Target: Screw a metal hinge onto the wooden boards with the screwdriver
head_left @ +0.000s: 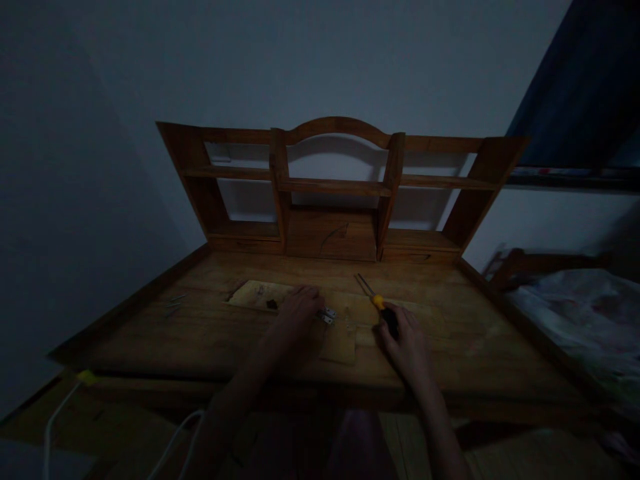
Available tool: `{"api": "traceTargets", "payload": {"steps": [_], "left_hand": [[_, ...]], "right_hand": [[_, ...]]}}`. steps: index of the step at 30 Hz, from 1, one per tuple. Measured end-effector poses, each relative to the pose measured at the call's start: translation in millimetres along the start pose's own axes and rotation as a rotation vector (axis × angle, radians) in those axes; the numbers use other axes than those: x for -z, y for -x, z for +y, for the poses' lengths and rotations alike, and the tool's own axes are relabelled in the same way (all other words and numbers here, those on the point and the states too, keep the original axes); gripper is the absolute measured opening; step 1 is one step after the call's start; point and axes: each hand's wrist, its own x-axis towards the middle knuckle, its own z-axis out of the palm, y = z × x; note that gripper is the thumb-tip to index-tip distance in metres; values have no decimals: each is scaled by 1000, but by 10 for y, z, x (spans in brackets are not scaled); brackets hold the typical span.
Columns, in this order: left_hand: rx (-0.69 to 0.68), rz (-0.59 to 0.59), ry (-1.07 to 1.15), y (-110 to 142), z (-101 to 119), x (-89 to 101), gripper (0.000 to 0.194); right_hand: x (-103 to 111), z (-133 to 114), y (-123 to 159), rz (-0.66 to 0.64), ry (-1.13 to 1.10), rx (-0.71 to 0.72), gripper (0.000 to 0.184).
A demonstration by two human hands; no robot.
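Observation:
My right hand [411, 340] is closed round a screwdriver [379, 303] with a yellow and black handle. Its thin metal shaft points forward and left over the desk. My left hand [301, 304] is low over the desktop, fingers curled down on a small metal hinge [329, 315] with holes, part of which sticks out to the right. Behind and left of that hand lies a light wooden strip [250, 293] with a dark patch and small bits on it. A flat, pale wooden piece [339, 343] lies between my hands, just below the hinge.
Several screws or nails [174, 304] lie on the left of the wooden desk [200, 343]. A shelf unit [333, 187] stands along the back. White cables [63, 407] hang at the front left. A plastic-wrapped heap [570, 300] lies beyond the right edge. The room is dim.

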Motion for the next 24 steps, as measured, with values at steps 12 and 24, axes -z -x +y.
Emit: {"api": "traceTargets", "payload": {"steps": [12,24], "left_hand": [[312,275,-26,618,-649,242,31],[874,73,-44,2038,-2350,712,44]], "right_hand": [[-3,16,3,-16,13,-8,38],[-18,41,-4,8,14,43,36]]}}
